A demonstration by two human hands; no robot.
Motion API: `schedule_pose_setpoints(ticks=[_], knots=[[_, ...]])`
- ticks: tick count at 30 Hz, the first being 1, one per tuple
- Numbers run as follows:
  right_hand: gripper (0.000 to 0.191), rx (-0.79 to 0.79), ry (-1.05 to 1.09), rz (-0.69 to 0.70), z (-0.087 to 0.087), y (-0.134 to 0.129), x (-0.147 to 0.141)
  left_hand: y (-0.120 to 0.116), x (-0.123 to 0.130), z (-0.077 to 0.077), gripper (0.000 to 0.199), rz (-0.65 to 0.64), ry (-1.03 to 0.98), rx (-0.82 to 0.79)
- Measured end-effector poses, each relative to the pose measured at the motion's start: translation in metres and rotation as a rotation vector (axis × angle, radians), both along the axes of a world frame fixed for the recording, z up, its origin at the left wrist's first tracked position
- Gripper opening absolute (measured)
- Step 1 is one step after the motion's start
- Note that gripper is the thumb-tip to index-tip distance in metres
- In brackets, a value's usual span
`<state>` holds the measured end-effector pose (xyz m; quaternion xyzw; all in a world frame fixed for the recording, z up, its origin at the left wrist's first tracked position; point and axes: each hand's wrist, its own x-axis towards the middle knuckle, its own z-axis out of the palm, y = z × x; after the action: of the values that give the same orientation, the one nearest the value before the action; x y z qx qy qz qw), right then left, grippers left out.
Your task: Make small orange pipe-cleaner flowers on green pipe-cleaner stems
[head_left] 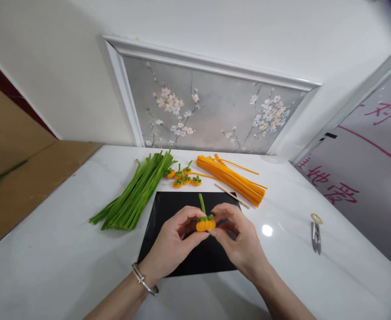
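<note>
Surface point(282, 284), white and glossy, carries all items listed. Black mat point(198, 264) lies flat under the working area. Green chenille stems point(135, 195) lie bundled at left; orange chenille stems point(231, 178) lie bundled at right, a few loose. Both stocks appear ample for further pieces. Left hand point(173, 242) and right hand point(240, 240) are pinched together, thumbs and fingertips, on one pumpkin held above the mat. Thread snips point(316, 235) rest well apart at far right, unused; wooden stick point(231, 195) lies beside the orange bundle. Held pumpkin point(206, 226) shows ridged body, green top and upright stem; judged nearly complete, shaping perhaps outstanding. Six small pumpkins point(186, 179), seemingly finished, sit clustered behind the mat.
</note>
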<state>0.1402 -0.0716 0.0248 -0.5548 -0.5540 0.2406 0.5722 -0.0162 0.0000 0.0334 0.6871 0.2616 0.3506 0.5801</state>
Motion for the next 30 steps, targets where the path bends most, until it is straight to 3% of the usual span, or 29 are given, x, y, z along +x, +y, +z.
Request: schedule_pose_setpoints(ticks=[2,6,14,24,27,30], knots=[[0.036,0.014,-0.018,0.053,0.002,0.0,0.002,0.0,0.0,0.001,0.022,0.0,-0.004,-0.002],[0.02,0.036,-0.041,0.12,0.007,0.001,0.003,-0.001,0.001,0.005,0.02,-0.007,-0.005,-0.007],[0.018,-0.024,0.117,0.035,0.005,-0.003,-0.002,-0.002,0.002,0.004,0.018,0.035,-0.033,-0.122],[0.028,-0.294,0.39,0.102,0.011,0.006,0.003,-0.003,0.008,-0.002,0.015,-0.003,-0.21,-0.681],[0.028,-0.322,0.421,0.12,0.009,0.007,0.006,-0.002,0.011,-0.003,0.02,0.017,-0.211,-0.663],[0.026,-0.292,0.389,0.107,0.006,0.007,0.007,-0.002,0.013,-0.004,0.023,0.064,-0.166,-0.499]])
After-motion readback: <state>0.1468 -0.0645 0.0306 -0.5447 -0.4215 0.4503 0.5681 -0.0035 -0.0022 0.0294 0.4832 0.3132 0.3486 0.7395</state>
